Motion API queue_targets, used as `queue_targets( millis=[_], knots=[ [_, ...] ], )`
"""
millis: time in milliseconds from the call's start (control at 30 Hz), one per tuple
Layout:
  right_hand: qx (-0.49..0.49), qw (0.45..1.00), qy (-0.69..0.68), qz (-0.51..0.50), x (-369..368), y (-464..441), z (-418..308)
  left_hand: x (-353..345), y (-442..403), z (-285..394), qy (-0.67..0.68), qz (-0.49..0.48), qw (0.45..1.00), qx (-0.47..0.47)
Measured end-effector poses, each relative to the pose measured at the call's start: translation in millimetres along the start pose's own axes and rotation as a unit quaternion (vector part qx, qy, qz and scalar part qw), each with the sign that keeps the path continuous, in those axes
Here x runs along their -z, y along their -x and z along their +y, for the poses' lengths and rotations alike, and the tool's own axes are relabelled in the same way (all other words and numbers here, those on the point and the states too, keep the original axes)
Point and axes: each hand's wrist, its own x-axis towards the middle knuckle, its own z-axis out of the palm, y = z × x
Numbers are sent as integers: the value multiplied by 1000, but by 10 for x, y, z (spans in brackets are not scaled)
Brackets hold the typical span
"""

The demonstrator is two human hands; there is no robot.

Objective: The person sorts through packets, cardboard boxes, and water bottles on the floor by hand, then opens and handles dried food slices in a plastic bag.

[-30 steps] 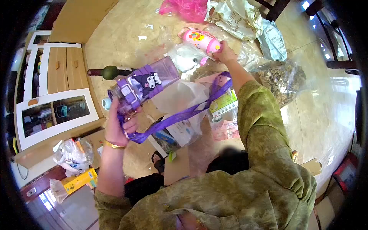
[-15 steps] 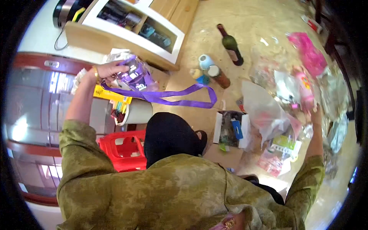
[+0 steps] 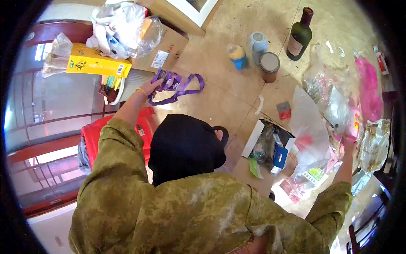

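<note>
At the left, my left hand [image 3: 150, 86] is closed on a purple see-through bag [image 3: 170, 79] with a long purple strap [image 3: 179, 94] that loops off to the right. The bag hangs low, in front of a cardboard box [image 3: 169, 47]. On the right side my right hand [image 3: 348, 144] is closed on the lower end of a pink package [image 3: 354, 122] with an orange print. Clear and white plastic bags [image 3: 311, 127] crowd around it, and its fingers are partly hidden.
On the floor stand a dark wine bottle [image 3: 300, 36], a brown jar [image 3: 270, 67], a light-blue cup [image 3: 258, 44] and a yellow-and-blue container [image 3: 237, 57]. An open box [image 3: 270, 144] holds packaging. A red plastic stool [image 3: 101, 131] and a yellow carton [image 3: 97, 60] are at left.
My left hand has brought the purple bag down and right, away from the top of the cardboard box. The view has shifted. My right hand stays by the pink package.
</note>
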Motion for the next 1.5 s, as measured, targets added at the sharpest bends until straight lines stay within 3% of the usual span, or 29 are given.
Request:
queue_targets(
  millis=[67,200,267,367,400,567,633,667,733,800,833,867,900,933,967,1000,1033,1067,1100,1167,1200,1233,1267,1333,1400,1433,1500],
  knots=[
    [-26,996,66,48,-65,-11,38,-58,-228,-188,5,7,1000,18],
    [-7,999,-46,-6,-265,33,242,-88,-326,-395,20,32,999,6],
    [-1,999,-53,8,-224,126,250,-112,-344,-358,107,53,992,-37],
    [-23,1000,-3,-11,89,448,-70,38,-422,-401,89,41,994,-41],
    [-22,999,-38,-5,105,501,-102,82,-466,-435,48,79,993,-74],
    [-50,998,-32,-9,351,671,-393,167,-699,-553,112,11,993,-31],
    [-42,997,-60,15,416,646,-423,238,-829,-727,183,114,975,-49],
    [-61,978,-202,-6,437,597,-430,453,-1147,-1051,92,134,985,-64],
    [-101,876,-469,-50,475,544,-453,502,-1230,-1124,70,159,983,-64],
    [-95,875,-463,-99,777,561,-521,535,-1551,-1322,1,226,971,-81],
    [-92,872,-457,-149,971,657,-610,531,-1468,-1269,0,203,974,-102],
    [-202,856,-457,-131,1024,670,-757,486,-1397,-1189,1,176,976,-126],
    [-188,860,-449,-151,835,474,-546,628,-1713,-1485,-13,186,975,-122],
    [-44,918,-375,-119,381,173,-242,579,-1492,-1311,-7,106,981,-164],
    [-84,864,-474,-146,603,334,-376,527,-1281,-1137,34,53,985,-158],
    [-132,794,-570,-164,896,551,-590,504,-1198,-1069,-28,78,976,-202],
    [-183,718,-649,-174,1203,780,-812,596,-1393,-1281,16,45,955,-293],
    [-204,711,-656,-151,1356,926,-908,601,-1484,-1431,-58,162,954,-244],
    [-223,700,-665,-133,1479,1032,-981,545,-1260,-1227,-108,135,956,-238],
    [-297,781,-530,-145,1551,1069,-905,320,-920,-864,-154,151,944,-251],
    [-265,781,-546,-150,1625,1173,-925,228,-829,-754,-296,288,877,-247],
    [-225,785,-561,-138,1722,1307,-934,141,-723,-610,-423,416,771,-232],
    [-189,816,-530,-133,1843,1399,-936,32,-601,-364,-420,414,772,-238],
    [-154,845,-497,-124,2103,1532,-940,-220,-318,210,-289,293,818,-401],
    [-88,857,-469,-193,2417,1596,-963,-524,-112,731,-271,206,793,-505],
    [-87,859,-468,-188,2607,1652,-1030,-708,68,1000,-215,134,824,-506],
    [28,894,-408,-185,2996,1831,-1302,-1051,389,1466,-143,-30,859,-490]
  ],
)
